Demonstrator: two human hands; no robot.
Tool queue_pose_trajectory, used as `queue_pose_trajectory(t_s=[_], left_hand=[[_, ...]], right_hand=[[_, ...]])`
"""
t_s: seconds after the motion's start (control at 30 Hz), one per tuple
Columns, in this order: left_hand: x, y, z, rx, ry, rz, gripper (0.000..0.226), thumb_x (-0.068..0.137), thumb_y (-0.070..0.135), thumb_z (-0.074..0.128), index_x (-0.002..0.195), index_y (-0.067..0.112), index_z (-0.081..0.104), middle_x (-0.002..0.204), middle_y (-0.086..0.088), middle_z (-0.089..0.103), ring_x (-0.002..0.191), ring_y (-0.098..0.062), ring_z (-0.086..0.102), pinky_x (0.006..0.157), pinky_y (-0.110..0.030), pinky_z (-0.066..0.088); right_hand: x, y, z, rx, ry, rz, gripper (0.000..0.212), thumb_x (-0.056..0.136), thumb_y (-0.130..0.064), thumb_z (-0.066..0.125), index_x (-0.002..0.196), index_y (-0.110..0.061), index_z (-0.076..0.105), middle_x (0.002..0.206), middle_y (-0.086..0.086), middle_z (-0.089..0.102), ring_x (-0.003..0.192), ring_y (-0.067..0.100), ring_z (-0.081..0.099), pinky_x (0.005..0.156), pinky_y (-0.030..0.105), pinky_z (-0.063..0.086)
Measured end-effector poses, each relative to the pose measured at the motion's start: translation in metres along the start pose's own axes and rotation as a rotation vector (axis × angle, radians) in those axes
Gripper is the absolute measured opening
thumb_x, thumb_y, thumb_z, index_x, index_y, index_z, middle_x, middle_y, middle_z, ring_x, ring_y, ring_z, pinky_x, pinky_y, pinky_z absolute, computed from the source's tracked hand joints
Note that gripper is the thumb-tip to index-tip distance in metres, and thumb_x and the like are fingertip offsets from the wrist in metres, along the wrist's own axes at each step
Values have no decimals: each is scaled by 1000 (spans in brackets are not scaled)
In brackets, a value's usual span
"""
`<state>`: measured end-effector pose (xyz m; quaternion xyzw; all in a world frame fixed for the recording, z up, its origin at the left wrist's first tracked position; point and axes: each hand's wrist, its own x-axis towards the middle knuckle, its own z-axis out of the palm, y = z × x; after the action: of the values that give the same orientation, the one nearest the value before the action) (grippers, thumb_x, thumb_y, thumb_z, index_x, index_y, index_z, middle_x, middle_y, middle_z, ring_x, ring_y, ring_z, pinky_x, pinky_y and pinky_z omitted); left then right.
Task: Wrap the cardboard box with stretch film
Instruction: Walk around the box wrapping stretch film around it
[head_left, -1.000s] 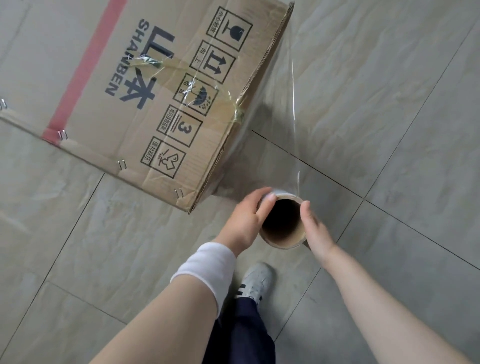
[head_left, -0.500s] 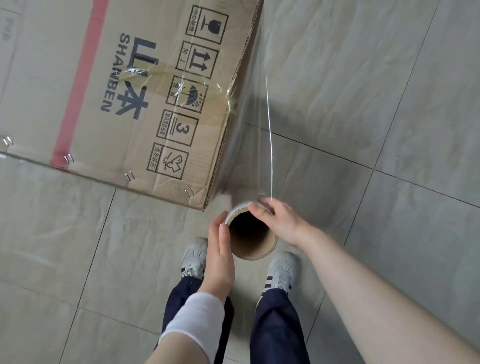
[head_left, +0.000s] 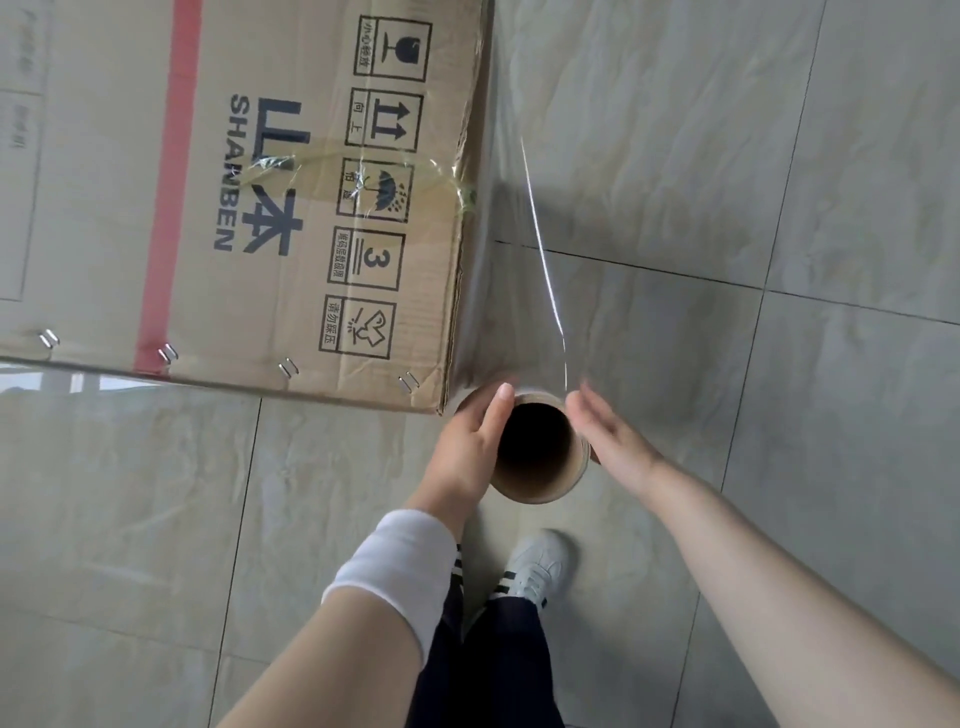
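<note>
- Looking straight down, we log the cardboard box (head_left: 234, 208) standing on the tiled floor (head_left: 779, 156) and filling the upper left of the head view.
- The upward box face carries the print "SHANBEN", a column of handling symbols, a red stripe (head_left: 171, 208), and staples (head_left: 166, 353) along the near edge.
- We hold the stretch film roll (head_left: 550, 493) upright just beside the box's near right corner, with the open end of its cardboard core facing the camera.
- The film sheet (head_left: 519, 291) runs taut from the roll up along the right side of the box. Its free edge shows as a thin bright line.
- A bunched strand of film crosses the box face by the umbrella symbol.
- Left hand (head_left: 467, 447): it grips the roll's left wall, with the thumb laid along the rim. The other fingers pass round the far side, out of sight.
- Right hand (head_left: 613, 441): it lies against the roll's right wall. The fingers are motion-blurred but appear straight and loose, with the tips near the point where the film leaves the roll.
- A white cuff (head_left: 395, 566) sits on the left wrist, and the right forearm is bare.
- Below the roll we see a grey striped shoe (head_left: 535, 566) and dark trousers (head_left: 493, 665).
</note>
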<state>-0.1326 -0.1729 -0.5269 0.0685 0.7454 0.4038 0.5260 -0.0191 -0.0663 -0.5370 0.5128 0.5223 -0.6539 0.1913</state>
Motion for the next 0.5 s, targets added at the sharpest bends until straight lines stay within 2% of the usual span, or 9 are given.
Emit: queue_pose_trajectory(t_s=[0.03,0.1,0.17,0.23,0.3,0.4,0.47,0.5], left_hand=[[-5,-8,2,2,37,-2,27,99,35,36,110,26,59,111,11,60,104,0,51,86,-8,35],[-22,-24,6,-28,133,-28,35,100,33,33,125,21,54,124,8,56,115,-3,47,94,-11,32],[-44,-35,12,-109,196,-47,38,101,31,30,134,24,46,136,10,49,126,-2,42,105,-16,28],[-64,-41,15,-159,239,-47,39,101,32,26,137,29,41,140,14,44,130,2,37,109,-18,26],[-75,-49,13,-163,271,-48,39,100,35,25,135,34,42,139,16,45,130,2,37,111,-24,28],[-80,-64,4,-180,242,-106,36,97,43,26,127,41,46,135,12,50,129,-4,43,111,-37,33],[-79,-71,-10,-211,199,-165,34,98,46,27,122,35,48,132,3,52,124,-10,47,108,-41,37],[-75,-72,-20,-180,170,-183,34,98,46,28,118,28,47,130,-3,53,121,-13,49,106,-38,38]], right_hand=[[-10,9,6,54,1,12,76,88,-62,30,147,-13,29,152,4,33,139,12,31,115,26,24],[-27,23,24,125,6,39,63,92,-55,23,143,-20,36,142,-4,43,130,8,38,112,26,27],[-35,22,37,134,72,24,52,97,-47,26,137,-17,43,121,-8,48,115,4,40,101,21,28],[-36,19,41,81,112,16,47,98,-44,30,130,-15,50,111,-7,49,111,7,42,92,19,27],[-37,22,43,-15,103,6,49,96,-48,34,130,-19,52,123,-4,55,120,12,46,91,18,28],[-33,25,52,-134,71,25,57,92,-54,38,138,-21,46,141,1,49,131,18,43,97,20,30],[-27,21,63,-181,69,24,66,87,-61,39,140,-22,43,144,2,46,132,20,42,107,26,31],[-24,19,68,-196,68,17,73,82,-66,39,141,-22,42,144,2,46,132,20,42,110,30,31]])
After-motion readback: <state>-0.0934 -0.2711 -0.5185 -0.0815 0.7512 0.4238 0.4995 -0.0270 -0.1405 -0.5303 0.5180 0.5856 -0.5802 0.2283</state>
